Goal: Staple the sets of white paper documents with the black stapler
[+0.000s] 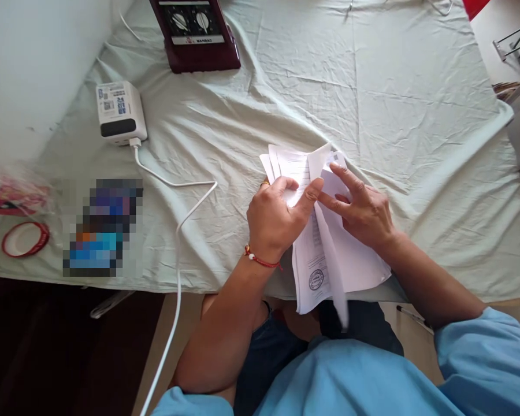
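Note:
A stack of white printed papers (316,271) lies at the near edge of a table covered with a pale green cloth (372,104); one sheet bears a round blue stamp. My left hand (275,216), with a red bead bracelet on the wrist, pinches a sheet that stands lifted and curled between thumb and fingers. My right hand (359,208) rests flat on the right part of the stack, its fingers spread and its fingertips touching the lifted sheet near my left thumb.
A white power adapter (120,112) with a white cable (177,231) sits at the left. A dark red appliance with two dials (195,34) stands at the far edge. A blurred-out object (101,228), a red ring (25,238) and a plastic bag (15,193) lie at the left.

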Demonstrator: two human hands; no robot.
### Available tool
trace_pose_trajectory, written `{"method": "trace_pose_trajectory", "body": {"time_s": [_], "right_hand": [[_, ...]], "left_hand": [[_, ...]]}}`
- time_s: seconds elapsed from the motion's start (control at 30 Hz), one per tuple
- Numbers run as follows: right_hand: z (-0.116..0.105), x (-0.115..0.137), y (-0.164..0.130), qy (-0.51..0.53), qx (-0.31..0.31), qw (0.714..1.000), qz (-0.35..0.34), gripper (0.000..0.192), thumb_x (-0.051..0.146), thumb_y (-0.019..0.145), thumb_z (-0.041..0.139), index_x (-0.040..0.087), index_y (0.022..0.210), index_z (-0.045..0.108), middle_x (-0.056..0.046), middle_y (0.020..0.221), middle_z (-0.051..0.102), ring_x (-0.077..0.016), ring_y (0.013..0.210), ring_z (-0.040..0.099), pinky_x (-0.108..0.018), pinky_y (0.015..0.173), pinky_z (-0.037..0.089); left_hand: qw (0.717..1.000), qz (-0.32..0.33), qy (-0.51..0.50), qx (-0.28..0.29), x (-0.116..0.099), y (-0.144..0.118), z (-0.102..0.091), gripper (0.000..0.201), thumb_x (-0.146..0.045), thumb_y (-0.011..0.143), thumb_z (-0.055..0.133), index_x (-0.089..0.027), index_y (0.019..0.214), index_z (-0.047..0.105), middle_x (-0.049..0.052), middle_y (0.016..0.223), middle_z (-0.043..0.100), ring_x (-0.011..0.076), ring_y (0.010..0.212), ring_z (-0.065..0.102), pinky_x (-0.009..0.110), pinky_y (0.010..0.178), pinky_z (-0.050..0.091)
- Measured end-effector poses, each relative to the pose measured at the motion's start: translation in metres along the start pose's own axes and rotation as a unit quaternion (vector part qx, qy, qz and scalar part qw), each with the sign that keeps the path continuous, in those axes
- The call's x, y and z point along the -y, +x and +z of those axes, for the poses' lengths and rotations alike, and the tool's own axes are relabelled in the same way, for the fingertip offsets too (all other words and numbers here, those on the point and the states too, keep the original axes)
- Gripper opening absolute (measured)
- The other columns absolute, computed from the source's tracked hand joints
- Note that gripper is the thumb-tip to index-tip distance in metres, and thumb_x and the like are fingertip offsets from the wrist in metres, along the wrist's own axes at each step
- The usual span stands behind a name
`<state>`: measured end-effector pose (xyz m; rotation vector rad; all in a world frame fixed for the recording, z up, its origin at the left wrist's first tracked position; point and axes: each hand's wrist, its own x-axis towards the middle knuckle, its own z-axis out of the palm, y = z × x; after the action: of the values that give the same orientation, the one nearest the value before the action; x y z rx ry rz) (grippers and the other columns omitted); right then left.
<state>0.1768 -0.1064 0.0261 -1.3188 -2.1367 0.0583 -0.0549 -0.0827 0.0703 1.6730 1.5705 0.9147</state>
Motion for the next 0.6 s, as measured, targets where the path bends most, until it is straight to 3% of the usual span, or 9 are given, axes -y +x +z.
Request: {"method": "trace_pose_trajectory", "body": {"time_s": [0.23, 0.37, 0.43, 0.53, 0.6], "right_hand": [[0.005, 0.0, -0.004, -0.023, -0.017, 0.998, -0.047, 0.058, 0.015, 0.112, 0.058, 0.055, 0.151, 0.072, 0.008, 0.176, 0.056, -0.0219, 0.123, 0.081, -0.035, 0.099, 0.07], [0.006, 0.0, -0.003, -0.028, -0.026, 0.998, -0.046, 0.064, 0.01, 0.109, 0.057, 0.055, 0.154, 0.069, 0.006, 0.178, 0.054, -0.0236, 0.125, 0.08, -0.036, 0.095, 0.07], [0.007, -0.005, -0.002, -0.022, -0.042, 0.998, -0.028, 0.061, 0.013, 0.108, 0.059, 0.051, 0.156, 0.068, 0.003, 0.177, 0.054, -0.0282, 0.136, 0.076, -0.04, 0.097, 0.07], [0.009, -0.025, -0.004, 0.009, -0.079, 0.996, 0.036, 0.052, 0.026, 0.105, 0.067, 0.04, 0.156, 0.068, -0.007, 0.171, 0.058, -0.0356, 0.151, 0.064, -0.054, 0.111, 0.066], [0.011, -0.041, -0.005, 0.048, -0.09, 0.989, 0.108, 0.052, 0.036, 0.101, 0.073, 0.033, 0.153, 0.068, -0.013, 0.164, 0.061, -0.0376, 0.148, 0.064, -0.058, 0.112, 0.065]], "left_hand": [[1.0, 0.004, 0.008, -0.003, -0.001, -0.002, 0.003, 0.051, -0.073, 0.092, 0.074, -0.022, 0.098, 0.071, 0.012, 0.109, 0.08, 0.0308, 0.106, 0.072, 0.043, 0.094, 0.054], [0.999, 0.013, -0.009, -0.03, 0.0, -0.001, 0.002, 0.021, -0.042, 0.09, 0.078, -0.023, 0.091, 0.068, 0.006, 0.098, 0.079, 0.0251, 0.095, 0.069, 0.038, 0.089, 0.052], [0.999, -0.007, -0.043, -0.029, 0.006, 0.004, 0.002, 0.01, -0.029, 0.09, 0.073, -0.023, 0.085, 0.065, 0.003, 0.088, 0.077, 0.0209, 0.085, 0.066, 0.035, 0.084, 0.051], [0.99, -0.06, -0.126, -0.021, 0.021, 0.014, 0.003, 0.013, -0.025, 0.088, 0.073, -0.022, 0.079, 0.063, -0.001, 0.076, 0.069, 0.0152, 0.072, 0.058, 0.03, 0.074, 0.047], [0.979, -0.09, -0.181, -0.026, 0.03, 0.019, 0.006, 0.016, -0.025, 0.086, 0.076, -0.021, 0.078, 0.063, -0.002, 0.074, 0.068, 0.0136, 0.071, 0.057, 0.027, 0.07, 0.046]]}}
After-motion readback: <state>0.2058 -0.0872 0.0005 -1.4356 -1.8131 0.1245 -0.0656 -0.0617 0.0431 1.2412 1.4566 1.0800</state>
